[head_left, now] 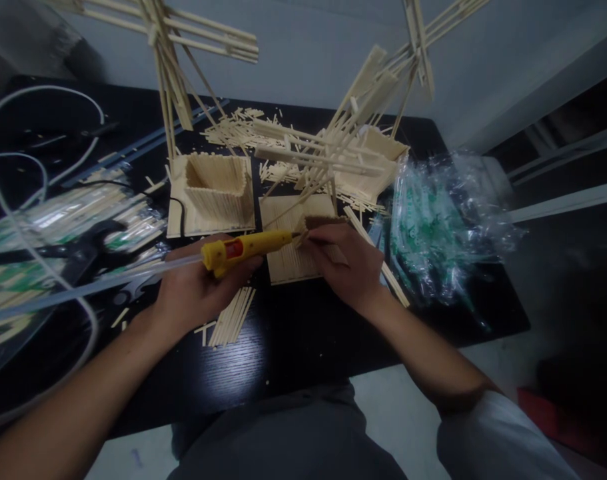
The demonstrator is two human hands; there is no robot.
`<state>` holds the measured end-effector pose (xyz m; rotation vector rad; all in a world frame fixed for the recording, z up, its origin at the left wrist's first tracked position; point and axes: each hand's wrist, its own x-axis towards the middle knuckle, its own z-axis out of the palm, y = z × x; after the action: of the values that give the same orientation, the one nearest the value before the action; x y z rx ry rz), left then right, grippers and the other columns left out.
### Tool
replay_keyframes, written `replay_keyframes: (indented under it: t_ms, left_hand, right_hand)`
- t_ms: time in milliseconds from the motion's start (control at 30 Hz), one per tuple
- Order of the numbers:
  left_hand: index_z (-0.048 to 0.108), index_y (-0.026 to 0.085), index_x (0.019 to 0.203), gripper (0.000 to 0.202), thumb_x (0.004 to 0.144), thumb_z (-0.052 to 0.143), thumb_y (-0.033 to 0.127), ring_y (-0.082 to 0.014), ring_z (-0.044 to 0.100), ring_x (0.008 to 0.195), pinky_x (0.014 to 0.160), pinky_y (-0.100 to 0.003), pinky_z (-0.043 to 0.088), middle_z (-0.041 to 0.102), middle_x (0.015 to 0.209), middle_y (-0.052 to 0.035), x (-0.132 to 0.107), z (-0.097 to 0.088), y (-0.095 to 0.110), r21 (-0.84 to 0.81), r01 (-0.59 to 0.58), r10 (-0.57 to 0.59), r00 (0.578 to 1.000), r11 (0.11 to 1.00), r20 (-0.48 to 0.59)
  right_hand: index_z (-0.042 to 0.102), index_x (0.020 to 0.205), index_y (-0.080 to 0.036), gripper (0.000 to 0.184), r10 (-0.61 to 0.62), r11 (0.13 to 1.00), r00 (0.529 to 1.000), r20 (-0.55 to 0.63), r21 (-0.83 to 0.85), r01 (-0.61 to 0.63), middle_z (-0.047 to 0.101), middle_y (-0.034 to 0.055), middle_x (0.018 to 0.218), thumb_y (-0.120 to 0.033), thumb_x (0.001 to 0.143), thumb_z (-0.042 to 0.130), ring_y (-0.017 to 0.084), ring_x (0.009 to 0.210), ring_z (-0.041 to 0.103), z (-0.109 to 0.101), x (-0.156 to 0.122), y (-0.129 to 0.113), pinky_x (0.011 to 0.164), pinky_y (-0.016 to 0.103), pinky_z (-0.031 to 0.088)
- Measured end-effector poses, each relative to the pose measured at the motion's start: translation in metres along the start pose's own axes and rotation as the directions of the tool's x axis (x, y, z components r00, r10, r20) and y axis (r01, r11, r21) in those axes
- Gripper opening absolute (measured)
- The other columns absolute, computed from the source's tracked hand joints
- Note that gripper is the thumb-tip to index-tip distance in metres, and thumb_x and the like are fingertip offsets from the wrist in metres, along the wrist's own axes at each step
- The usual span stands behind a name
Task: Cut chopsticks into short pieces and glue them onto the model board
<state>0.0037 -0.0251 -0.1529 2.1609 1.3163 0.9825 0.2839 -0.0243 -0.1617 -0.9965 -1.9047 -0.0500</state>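
My left hand (193, 290) is closed round a yellow glue gun (246, 248) that lies level, its tip pointing right with a clear glue stick (133, 277) trailing out behind it to the left. My right hand (346, 260) is closed in a pinch on a small wooden stick (303, 235) held right at the gun's tip. Both hands hover over a flat panel of glued sticks (288, 263) on the black table (283, 347).
A square stick box (216, 187) on a base stands behind my left hand. Tall stick frames (363, 107) rise at the back. Loose sticks (230, 317) lie near my left wrist. Crumpled plastic wrappers (443, 227) sit right; packed sticks, black pliers (78, 248) and cables left.
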Motion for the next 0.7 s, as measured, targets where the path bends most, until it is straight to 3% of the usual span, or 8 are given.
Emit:
replay_keyframes:
  t_ms: [100, 233, 500, 700]
  left_hand:
    - [0.077, 0.027, 0.096, 0.026, 0.107, 0.072, 0.050, -0.0210, 0.079, 0.075, 0.065, -0.032, 0.059, 0.082, 0.088, -0.0029, 0.0021, -0.0010, 0.0010, 0.008, -0.069, 0.070, 0.996, 0.998, -0.050]
    - [0.076, 0.024, 0.094, 0.027, 0.108, 0.072, 0.046, -0.0199, 0.076, 0.074, 0.065, -0.032, 0.056, 0.080, 0.087, -0.0031, 0.0010, -0.0016, -0.0001, 0.024, -0.094, 0.094, 0.995, 0.995, -0.016]
    - [0.078, 0.022, 0.103, 0.021, 0.107, 0.072, 0.041, -0.0218, 0.078, 0.076, 0.067, -0.032, 0.058, 0.082, 0.090, -0.0042, 0.0028, 0.0012, 0.0029, -0.032, -0.061, 0.061, 0.998, 0.998, -0.010]
    - [0.080, 0.027, 0.106, 0.021, 0.108, 0.068, 0.045, -0.0218, 0.076, 0.070, 0.060, -0.033, 0.056, 0.081, 0.087, -0.0032, 0.0072, 0.0007, 0.0070, -0.053, -0.016, 0.017, 1.000, 0.998, 0.020]
  right_hand:
    - [0.079, 0.123, -0.031, 0.019, -0.018, 1.000, 1.000, 0.002, -0.006, 0.018, 0.089, 0.0014, 0.107, -0.018, 0.109, 0.078, 0.020, 0.098, 0.087, -0.0025, 0.0006, -0.0006, 0.089, 0.032, 0.072]
    - [0.082, 0.125, -0.029, 0.022, 0.011, 1.000, 1.000, 0.025, 0.025, -0.012, 0.087, 0.0043, 0.109, -0.015, 0.111, 0.072, 0.018, 0.101, 0.086, -0.0058, 0.0005, -0.0019, 0.090, 0.030, 0.071]
    - [0.084, 0.125, -0.031, 0.026, 0.045, 0.999, 0.998, 0.044, 0.027, -0.046, 0.084, 0.0050, 0.109, -0.016, 0.109, 0.069, 0.021, 0.098, 0.083, -0.0078, -0.0007, -0.0013, 0.086, 0.035, 0.070]
    - [0.083, 0.125, -0.032, 0.028, 0.020, 1.000, 1.000, 0.023, 0.020, -0.020, 0.083, 0.0043, 0.109, -0.014, 0.109, 0.069, 0.020, 0.098, 0.083, -0.0087, 0.0010, -0.0026, 0.084, 0.034, 0.070]
